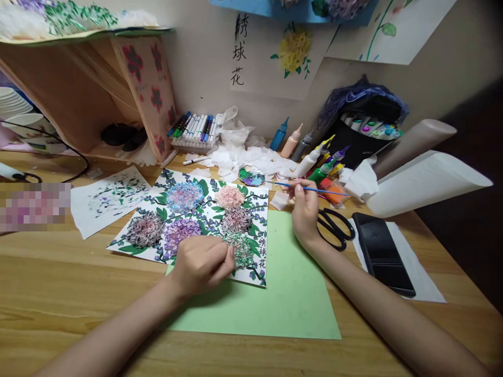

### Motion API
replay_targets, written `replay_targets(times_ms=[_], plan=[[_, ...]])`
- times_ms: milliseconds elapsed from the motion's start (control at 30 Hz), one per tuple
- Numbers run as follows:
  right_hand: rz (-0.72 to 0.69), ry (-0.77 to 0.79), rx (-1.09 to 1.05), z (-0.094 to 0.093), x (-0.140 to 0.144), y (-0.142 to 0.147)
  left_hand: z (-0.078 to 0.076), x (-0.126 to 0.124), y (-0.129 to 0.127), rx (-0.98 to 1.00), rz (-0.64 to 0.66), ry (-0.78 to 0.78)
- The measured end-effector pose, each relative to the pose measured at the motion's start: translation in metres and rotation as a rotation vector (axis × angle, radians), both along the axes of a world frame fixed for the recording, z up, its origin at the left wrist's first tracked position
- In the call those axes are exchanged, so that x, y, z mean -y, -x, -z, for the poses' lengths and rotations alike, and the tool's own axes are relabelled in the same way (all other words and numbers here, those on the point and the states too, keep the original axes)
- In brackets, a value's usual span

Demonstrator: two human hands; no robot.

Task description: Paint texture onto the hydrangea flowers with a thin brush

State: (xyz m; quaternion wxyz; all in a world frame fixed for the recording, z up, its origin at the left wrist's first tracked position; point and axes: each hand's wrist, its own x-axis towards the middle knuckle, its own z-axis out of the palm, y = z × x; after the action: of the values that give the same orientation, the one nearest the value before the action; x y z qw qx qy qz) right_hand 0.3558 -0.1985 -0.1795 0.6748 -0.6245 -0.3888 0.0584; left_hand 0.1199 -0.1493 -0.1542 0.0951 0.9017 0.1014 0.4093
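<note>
While right hand (305,212) grips brush (314,189) | flower collage (196,222) under left hand (202,263)

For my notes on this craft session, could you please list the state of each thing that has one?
Left hand: closed, resting on the flower picture.
Right hand: gripping a paintbrush.
Scissors: closed, lying flat.
Phone: screen dark.
Paint bottles: capped.
</note>
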Motion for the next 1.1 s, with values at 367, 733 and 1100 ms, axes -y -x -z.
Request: replay_targets(times_ms=[367, 733, 1100], plan=[[-0.311, -0.138, 0.201, 0.003, 0.052, 0.03, -0.001, 0.001, 0.0, -0.054, 0.025, 0.039], [-0.366, -0.111, 0.343, 0.002, 0.052, 0.028, -0.001, 0.001, 0.001, -0.086, 0.025, 0.06], [-0.364, -0.088, 0.356, 0.002, 0.051, 0.029, -0.003, 0.0, -0.001, -0.085, 0.015, 0.043]])
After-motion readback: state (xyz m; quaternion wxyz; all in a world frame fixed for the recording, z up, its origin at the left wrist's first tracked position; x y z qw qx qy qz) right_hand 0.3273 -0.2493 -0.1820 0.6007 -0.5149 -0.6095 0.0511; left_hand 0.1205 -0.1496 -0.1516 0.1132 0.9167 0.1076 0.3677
